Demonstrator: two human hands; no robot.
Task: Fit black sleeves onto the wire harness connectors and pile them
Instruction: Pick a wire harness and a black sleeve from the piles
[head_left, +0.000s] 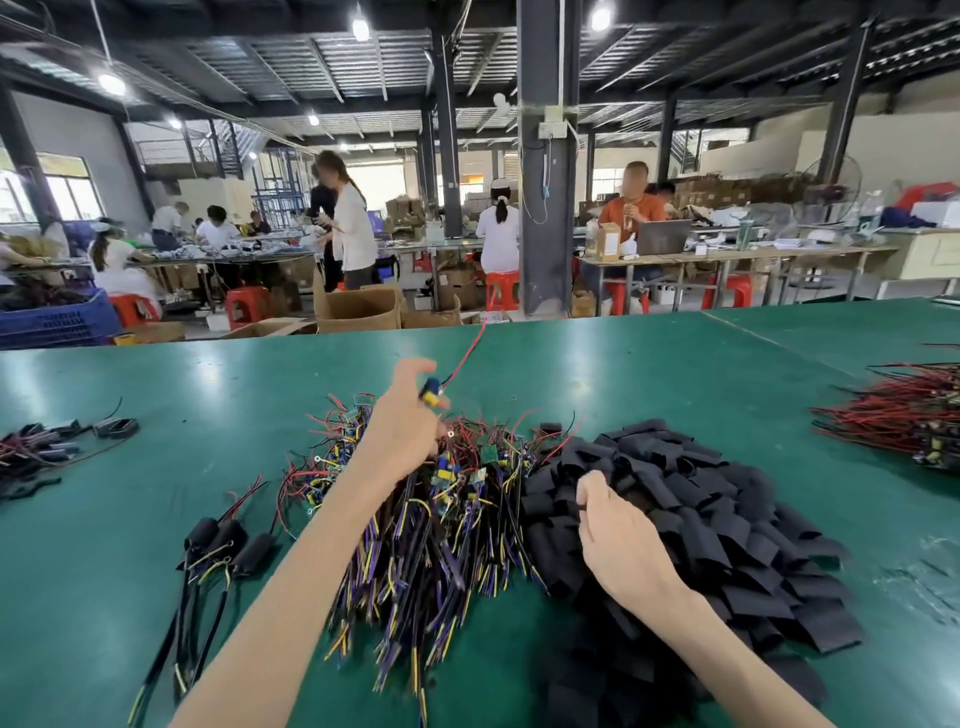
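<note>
Pinching blue-yellow connector (430, 392) (red wire (465, 353) trailing) in fingers of left hand (402, 423) | right hand (621, 540) on black sleeves (727, 519), grip unclear.

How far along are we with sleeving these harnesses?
Done: three sleeved harnesses lie at left. In hand: the left hand holds a bare harness above the harness pile, and the right hand is in the sleeves, grip hidden. Left: most of that pile, so it looks early.
</note>
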